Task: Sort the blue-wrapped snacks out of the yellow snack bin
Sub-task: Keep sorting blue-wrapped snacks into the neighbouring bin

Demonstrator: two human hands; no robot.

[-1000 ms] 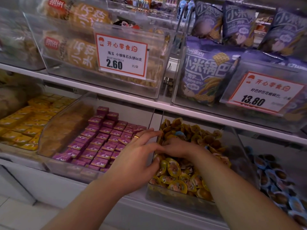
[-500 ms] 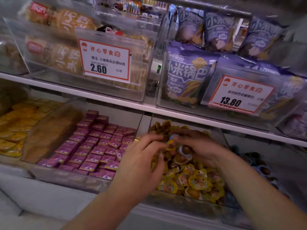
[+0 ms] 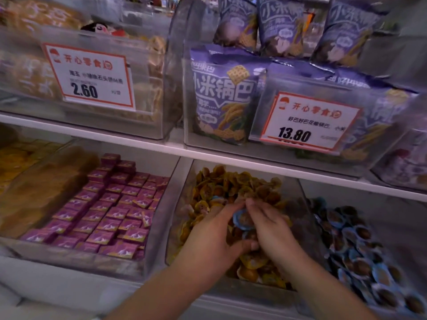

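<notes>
Above the yellow snack bin [image 3: 300, 204], flat-faced blue-wrapped snack [image 3: 242, 219] between both hands

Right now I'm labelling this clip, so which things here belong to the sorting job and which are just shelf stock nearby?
Part of the job:
- left hand and right hand, together over the yellow snack bin
- blue-wrapped snack held between them
- bin of blue-wrapped snacks on the right

Just nearby:
- purple packets
- purple bags
- price tags

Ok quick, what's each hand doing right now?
Left hand: holds a blue-wrapped snack over the yellow snack bin.
Right hand: pinches that same snack.
</notes>
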